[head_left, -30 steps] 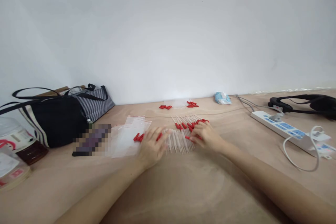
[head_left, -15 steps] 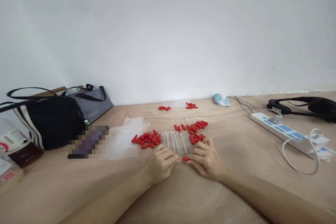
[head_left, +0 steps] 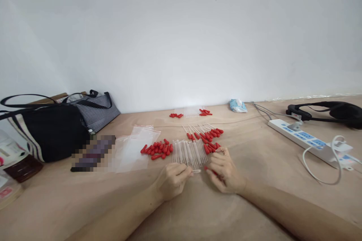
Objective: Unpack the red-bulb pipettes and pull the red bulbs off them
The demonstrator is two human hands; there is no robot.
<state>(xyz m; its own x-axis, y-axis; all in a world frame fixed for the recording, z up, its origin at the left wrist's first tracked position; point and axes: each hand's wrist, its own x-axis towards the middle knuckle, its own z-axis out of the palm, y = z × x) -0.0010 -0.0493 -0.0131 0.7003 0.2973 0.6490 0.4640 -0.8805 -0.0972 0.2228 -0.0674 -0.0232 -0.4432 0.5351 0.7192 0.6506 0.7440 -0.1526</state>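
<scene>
My left hand (head_left: 174, 180) is closed in a pinch on a clear dropper tube (head_left: 196, 171), whose end sticks out to the right. Across a small gap, my right hand (head_left: 224, 171) is closed around a red rubber bulb (head_left: 206, 168), mostly hidden by the fingers. Just beyond both hands lies a row of clear dropper tubes (head_left: 189, 152). A pile of red rubber bulbs (head_left: 158, 149) sits to the left of the row. More red bulbs (head_left: 210, 148) lie at its right end. Behind the row are several droppers (head_left: 205, 133) with red bulbs on their tubes.
Clear zip bags (head_left: 135, 150) lie left of the bulbs, beside a blurred-out dark object (head_left: 94, 154). Black and striped bags (head_left: 56, 131) stand further left, near jars (head_left: 21, 165). At right are a power strip (head_left: 295, 137) with cables, a black headset (head_left: 325, 115) and a tissue pack (head_left: 238, 106).
The red bulb and the tube, touching end to end before, are now apart. My right hand has shifted slightly right with the bulb, baring the tube's end. The view has turned slightly.
</scene>
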